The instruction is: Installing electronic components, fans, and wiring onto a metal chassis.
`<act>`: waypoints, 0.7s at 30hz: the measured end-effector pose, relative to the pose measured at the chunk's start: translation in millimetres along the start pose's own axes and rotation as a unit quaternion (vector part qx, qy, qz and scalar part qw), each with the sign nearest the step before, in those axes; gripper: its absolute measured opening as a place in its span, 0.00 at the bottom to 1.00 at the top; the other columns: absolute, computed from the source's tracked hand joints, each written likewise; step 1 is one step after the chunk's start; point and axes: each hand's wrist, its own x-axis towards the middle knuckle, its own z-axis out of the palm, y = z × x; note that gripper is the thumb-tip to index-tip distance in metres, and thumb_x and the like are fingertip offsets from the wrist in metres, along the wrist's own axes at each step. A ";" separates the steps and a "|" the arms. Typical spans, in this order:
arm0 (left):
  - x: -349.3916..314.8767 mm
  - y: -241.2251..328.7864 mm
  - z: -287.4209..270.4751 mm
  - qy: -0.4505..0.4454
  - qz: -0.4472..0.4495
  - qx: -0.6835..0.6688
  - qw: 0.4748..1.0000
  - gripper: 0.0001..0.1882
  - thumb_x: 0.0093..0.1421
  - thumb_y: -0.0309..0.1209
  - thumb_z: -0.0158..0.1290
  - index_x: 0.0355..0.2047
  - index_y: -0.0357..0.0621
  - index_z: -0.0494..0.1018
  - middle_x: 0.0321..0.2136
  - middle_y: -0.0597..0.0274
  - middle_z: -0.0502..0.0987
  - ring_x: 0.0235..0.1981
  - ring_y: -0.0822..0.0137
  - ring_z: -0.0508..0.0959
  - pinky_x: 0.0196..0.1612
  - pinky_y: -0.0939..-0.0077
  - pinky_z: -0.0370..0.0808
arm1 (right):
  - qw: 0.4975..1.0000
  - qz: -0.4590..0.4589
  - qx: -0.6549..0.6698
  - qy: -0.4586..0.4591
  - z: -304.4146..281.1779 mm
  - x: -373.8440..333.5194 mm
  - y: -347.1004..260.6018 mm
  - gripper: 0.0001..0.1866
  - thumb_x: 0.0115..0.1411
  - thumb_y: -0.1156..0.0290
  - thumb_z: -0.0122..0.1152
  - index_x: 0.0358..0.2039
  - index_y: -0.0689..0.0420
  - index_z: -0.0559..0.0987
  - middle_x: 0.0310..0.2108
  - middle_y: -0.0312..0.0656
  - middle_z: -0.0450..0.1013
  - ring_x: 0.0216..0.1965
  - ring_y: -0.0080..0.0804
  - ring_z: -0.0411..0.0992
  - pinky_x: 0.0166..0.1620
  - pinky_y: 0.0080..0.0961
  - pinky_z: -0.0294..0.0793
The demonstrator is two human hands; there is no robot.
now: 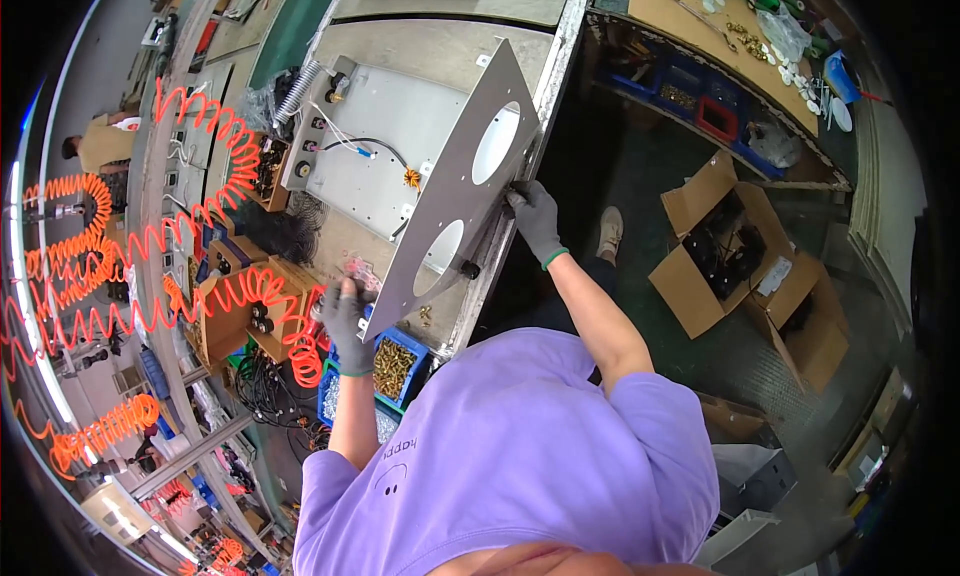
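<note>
A long grey metal panel (440,191) with two big round holes stands tilted on its edge over the bench. My left hand (347,331), in a grey glove, grips the panel's near left corner; the thumb is beside a small tab and part of the grip is hidden. At the panel's right edge, my gloved right hand (537,221) has its fingers closed on the metal. Behind the panel lies an open, shallow metal casing (385,96) with knobs along its left side. Inside it run white and black wires, with an orange-wound coil (411,178) on one.
Blue bins (405,371) of brass fittings and clear small parts are beside my left forearm. Red coiled air hoses (215,226) hang at the left. Open cardboard boxes (715,246) stand on the floor at right. Another bench (700,36) holds loose parts at the far right.
</note>
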 end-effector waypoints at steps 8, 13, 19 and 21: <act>-6.7 113.0 39.0 -0.066 0.157 -0.027 0.985 0.12 0.63 0.33 0.45 0.40 0.35 0.67 0.32 0.61 0.68 0.31 0.70 0.71 0.40 0.76 0.69 | 0.995 -0.016 -0.065 0.076 7.2 -13.1 -13.9 0.09 0.55 0.72 0.55 0.36 0.61 0.75 0.31 0.53 0.75 0.36 0.47 0.74 0.38 0.33 0.73; -12.7 136.6 58.5 -0.156 0.262 0.105 0.947 0.11 0.60 0.30 0.48 0.39 0.35 0.69 0.37 0.57 0.69 0.39 0.68 0.71 0.45 0.75 0.67 | 0.997 0.049 0.043 0.040 16.1 -3.0 27.6 0.09 0.55 0.72 0.56 0.35 0.62 0.75 0.31 0.52 0.75 0.35 0.44 0.75 0.37 0.31 0.72; -0.2 136.3 79.8 -0.251 0.293 0.286 0.877 0.24 0.56 0.38 0.53 0.47 0.35 0.65 0.45 0.49 0.69 0.43 0.57 0.73 0.45 0.68 0.69 | 0.995 0.053 0.088 0.007 10.9 -4.1 14.4 0.09 0.56 0.72 0.57 0.35 0.64 0.75 0.31 0.48 0.76 0.32 0.33 0.75 0.36 0.26 0.72; 2.9 131.6 82.5 -0.244 0.265 0.260 0.896 0.25 0.55 0.39 0.54 0.48 0.35 0.65 0.45 0.48 0.69 0.42 0.57 0.73 0.45 0.69 0.70 | 0.992 0.069 0.105 -0.008 7.0 -5.1 5.3 0.09 0.56 0.72 0.56 0.35 0.64 0.76 0.30 0.46 0.76 0.31 0.29 0.74 0.36 0.24 0.72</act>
